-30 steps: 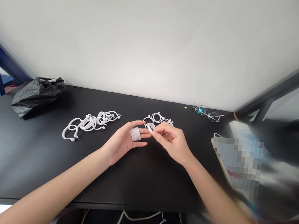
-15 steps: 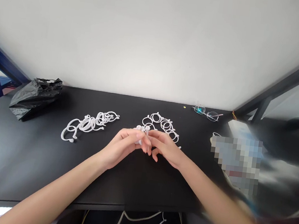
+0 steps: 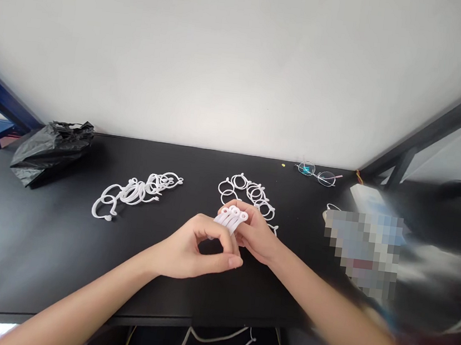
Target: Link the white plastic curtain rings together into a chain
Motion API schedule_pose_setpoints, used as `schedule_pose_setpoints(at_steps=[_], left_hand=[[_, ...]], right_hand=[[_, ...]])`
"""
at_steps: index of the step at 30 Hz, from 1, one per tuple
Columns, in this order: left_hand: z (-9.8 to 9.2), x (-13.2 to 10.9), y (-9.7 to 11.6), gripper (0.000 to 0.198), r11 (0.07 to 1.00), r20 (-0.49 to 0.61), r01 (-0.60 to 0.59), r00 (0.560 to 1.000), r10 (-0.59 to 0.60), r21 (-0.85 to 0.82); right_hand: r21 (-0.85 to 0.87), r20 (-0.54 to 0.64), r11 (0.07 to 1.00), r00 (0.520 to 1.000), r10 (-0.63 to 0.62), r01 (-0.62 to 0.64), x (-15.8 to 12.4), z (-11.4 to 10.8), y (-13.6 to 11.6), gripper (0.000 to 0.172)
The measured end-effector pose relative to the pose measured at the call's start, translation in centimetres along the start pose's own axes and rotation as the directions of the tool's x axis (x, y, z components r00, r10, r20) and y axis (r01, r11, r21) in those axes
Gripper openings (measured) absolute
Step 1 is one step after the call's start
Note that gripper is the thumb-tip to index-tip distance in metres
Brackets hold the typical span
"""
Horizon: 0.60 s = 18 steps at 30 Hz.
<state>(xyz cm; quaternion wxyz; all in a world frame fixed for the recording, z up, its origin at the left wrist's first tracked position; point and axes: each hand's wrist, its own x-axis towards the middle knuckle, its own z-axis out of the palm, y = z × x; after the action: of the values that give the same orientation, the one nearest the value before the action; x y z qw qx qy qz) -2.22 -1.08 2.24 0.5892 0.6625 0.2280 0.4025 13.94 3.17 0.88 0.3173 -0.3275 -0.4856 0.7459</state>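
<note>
A bunch of white curtain rings [image 3: 230, 217], pressed together with their small eyelets side by side, sits between my hands above the desk. My right hand [image 3: 254, 231] is closed around the bunch from the right, its thumb against it. My left hand [image 3: 200, 247] is curled at its lower left, with the index finger against the rings and the thumb held out below them. The left hand's other fingertips are hidden. More loose curtain rings [image 3: 255, 192] lie just behind the right hand. A tangled pile of curtain rings [image 3: 138, 192] rests to the left.
A black plastic bag [image 3: 52, 150] stands at the far left of the black desk [image 3: 56, 252]. Eyeglasses [image 3: 316, 173] lie near the wall at the back right. A white box [image 3: 365, 200] and blurred items are at the right. Cables [image 3: 218, 338] hang below the front edge.
The bunch has turned so its eyelets show in a row, and it has shifted slightly right. My left thumb has come off the bunch and moved down; my right hand now grips it.
</note>
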Motion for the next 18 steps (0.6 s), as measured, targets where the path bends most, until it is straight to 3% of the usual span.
schedule_pose_setpoints(at_steps=[2,5,10,12,18], left_hand=[[0.3,0.0,-0.2,0.013,0.998,-0.132,-0.016,0.991,0.008,-0.058],[0.8,0.1,-0.6,0.032,0.994,-0.333,-0.038,0.943,0.003,-0.098],[0.6,0.1,-1.6,0.040,0.965,-0.543,0.017,0.829,0.134,0.264],[0.3,0.2,-1.9,0.043,0.917,-0.542,0.068,0.823,0.171,0.392],[-0.6,0.4,-1.9,0.039,0.785,-0.330,0.095,0.933,0.145,0.612]], right_hand=[[0.001,-0.050,0.998,0.997,-0.062,0.062,0.0,0.3,0.1,0.026],[-0.101,-0.106,0.972,0.969,-0.222,0.212,-0.2,0.7,0.4,0.021],[-0.336,-0.083,0.853,0.890,-0.449,0.399,-0.8,1.0,0.8,0.021],[-0.377,-0.058,0.837,0.892,-0.449,0.397,-0.9,1.0,0.8,0.021],[-0.384,-0.042,0.863,0.927,-0.373,0.329,-0.8,0.7,1.0,0.020]])
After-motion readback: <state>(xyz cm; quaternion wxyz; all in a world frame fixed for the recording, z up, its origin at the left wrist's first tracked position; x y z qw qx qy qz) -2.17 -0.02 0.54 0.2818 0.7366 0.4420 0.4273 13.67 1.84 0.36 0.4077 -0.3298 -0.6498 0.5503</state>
